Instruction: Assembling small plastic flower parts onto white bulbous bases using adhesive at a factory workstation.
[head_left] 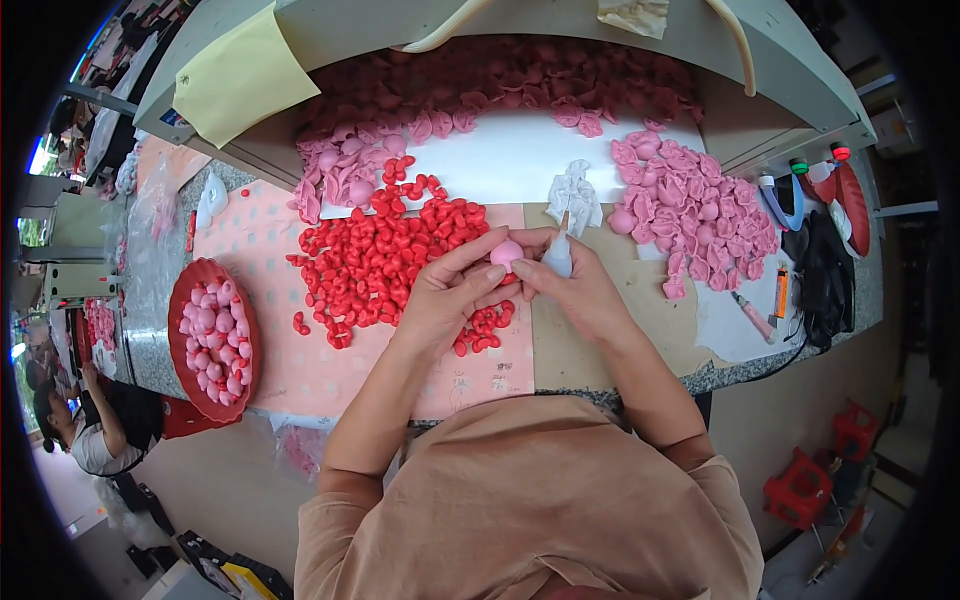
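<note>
My left hand (455, 285) pinches a small pink ball-shaped piece (507, 254) in front of me, its fingers curled around the side. A bit of red shows just beneath the ball, partly hidden by the fingertips. My right hand (582, 285) is closed around a small translucent white squeeze bottle (559, 257) with a narrow tip, and its thumb also reaches the pink piece. Left of my hands spreads a heap of small glossy red pieces (375, 255), with several more (484, 328) lying right below my left hand.
Pink ruffled pieces (700, 205) are heaped at the right, with more (500, 85) under the grey hood. A red basin (178, 330) of pink pieces stands at the left edge. Crumpled tissue (574, 195), an orange cutter (782, 292) and black cloth (832, 280) lie about. Another person (100, 430) sits far left.
</note>
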